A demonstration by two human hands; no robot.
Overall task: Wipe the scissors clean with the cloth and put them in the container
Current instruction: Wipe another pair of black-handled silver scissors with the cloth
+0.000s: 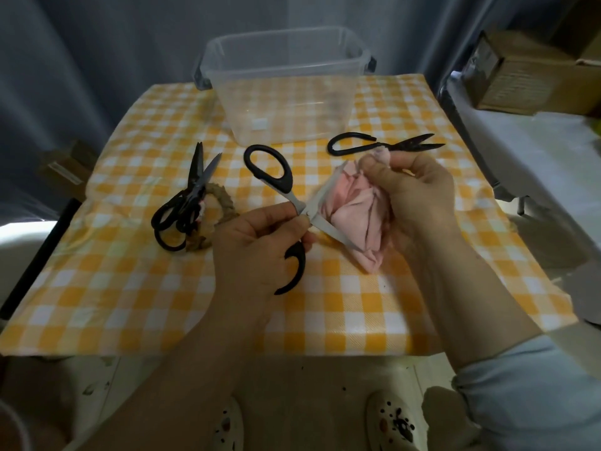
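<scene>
Holding a pair of black-handled scissors (286, 203) wide open above the middle of the yellow checked tablecloth (341, 304). Pinching them near the pivot with the left hand (260, 245), fingers closed tight around the metal there. One black handle loop sticking up toward the far side, the other hooking down below the hand on the near side. Gripping a bunched pink cloth (354, 216) in the right hand (419, 196), fingers curled shut around it. Pressing the cloth against the two shiny blades, one blade lying along the cloth's left edge and the other poking under it.

Sitting at the far middle of the table: a clear plastic container (286, 89) with dark clips on its sides, with nothing showing inside. Lying just in front of it on the right, near the right hand: dark old-style shears (383, 145), blades pointing right. Lying on the left: two more black scissors (185, 203), piled together on a small woven ring (224, 203), tips pointing far. Resting on the right, off the table: a brown cardboard box (527, 73).
</scene>
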